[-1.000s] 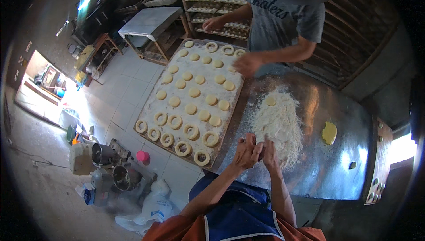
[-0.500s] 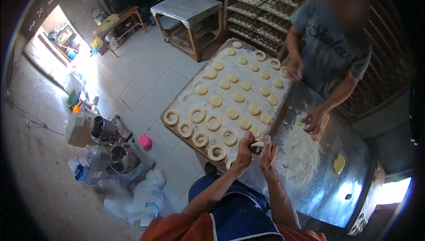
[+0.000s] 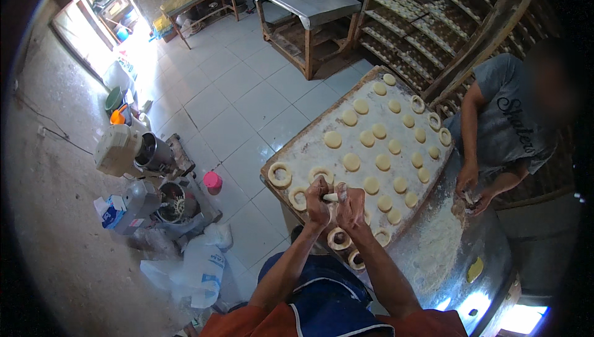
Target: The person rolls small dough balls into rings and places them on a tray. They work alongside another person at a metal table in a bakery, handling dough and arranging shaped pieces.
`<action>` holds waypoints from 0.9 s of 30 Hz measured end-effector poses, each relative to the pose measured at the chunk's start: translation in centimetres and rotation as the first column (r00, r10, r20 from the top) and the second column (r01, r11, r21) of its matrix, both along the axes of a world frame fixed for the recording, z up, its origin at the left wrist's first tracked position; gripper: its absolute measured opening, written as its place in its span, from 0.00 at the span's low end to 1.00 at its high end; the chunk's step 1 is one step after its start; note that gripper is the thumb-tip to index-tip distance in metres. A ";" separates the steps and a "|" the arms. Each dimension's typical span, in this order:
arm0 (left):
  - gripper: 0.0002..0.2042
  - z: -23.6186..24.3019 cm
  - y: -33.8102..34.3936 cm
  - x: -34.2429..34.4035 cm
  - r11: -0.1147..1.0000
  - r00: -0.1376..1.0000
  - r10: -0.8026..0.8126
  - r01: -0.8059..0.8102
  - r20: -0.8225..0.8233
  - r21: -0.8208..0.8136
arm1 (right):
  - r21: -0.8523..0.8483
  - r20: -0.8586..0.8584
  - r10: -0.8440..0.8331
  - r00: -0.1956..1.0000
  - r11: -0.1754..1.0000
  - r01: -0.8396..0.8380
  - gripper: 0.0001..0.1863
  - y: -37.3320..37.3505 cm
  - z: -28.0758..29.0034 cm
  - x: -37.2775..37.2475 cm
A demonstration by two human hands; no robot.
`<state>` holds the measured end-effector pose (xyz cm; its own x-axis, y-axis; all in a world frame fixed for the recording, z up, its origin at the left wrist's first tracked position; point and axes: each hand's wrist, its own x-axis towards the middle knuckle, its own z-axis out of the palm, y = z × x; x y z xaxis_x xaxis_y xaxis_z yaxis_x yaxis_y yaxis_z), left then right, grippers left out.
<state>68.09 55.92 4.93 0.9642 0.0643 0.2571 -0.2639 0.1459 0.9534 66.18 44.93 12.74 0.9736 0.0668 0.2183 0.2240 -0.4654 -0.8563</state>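
Note:
Over the near part of a floured board (image 3: pixel 307 153), my left hand (image 3: pixel 318 203) and my right hand (image 3: pixel 351 209) are side by side. Both are closed on a pale strip of dough (image 3: pixel 331 197) that shows between them; the rest of it is hidden by my fingers. Around my hands lie several dough rings, among them a ring (image 3: pixel 280 175) at the board's left corner and a ring (image 3: pixel 339 238) just below my wrists. Flat round dough pieces (image 3: pixel 351 162) cover the board's middle and far end. More rings (image 3: pixel 418 103) line its far right edge.
At right, a co-worker (image 3: pixel 516 111) works with both hands over a metal table (image 3: pixel 396 275) with spread flour (image 3: pixel 436 244) and a yellow lump (image 3: pixel 474 269). Mixers (image 3: pixel 151 151) and a pink container (image 3: pixel 212 180) stand on the floor at left. Racks of trays (image 3: pixel 427 21) stand behind.
The view has shifted, so the board appears farther right. My hands, still closed on the dough, have moved left over the rings. The co-worker's hands have come together.

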 end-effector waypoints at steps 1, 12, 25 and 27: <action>0.16 1.9 0.3 0.8 0.965 0.987 0.040 -0.079 0.157 0.252 | 0.079 0.026 -0.014 1.000 0.997 0.012 0.29 0.2 -0.4 0.8; 0.16 2.1 8.7 15.1 0.644 0.938 0.291 -0.046 -0.189 0.763 | -0.328 -0.305 -0.176 0.936 0.942 0.070 0.34 3.7 1.7 10.7; 0.15 4.9 3.8 10.4 0.598 0.986 -0.020 -0.122 0.167 0.792 | -0.487 0.041 -0.631 0.775 0.665 0.566 0.18 -14.5 -2.6 -10.2; 0.15 3.8 -1.2 6.9 0.533 0.929 -0.064 -0.277 0.365 0.799 | -0.528 0.079 -0.614 0.785 0.642 0.556 0.17 -13.9 -2.9 -10.3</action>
<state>74.95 54.73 8.76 0.8146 -0.2444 0.5261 -0.5199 -0.7098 0.4752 55.88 31.01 9.84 0.8612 -0.4552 0.2261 -0.3172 -0.8289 -0.4608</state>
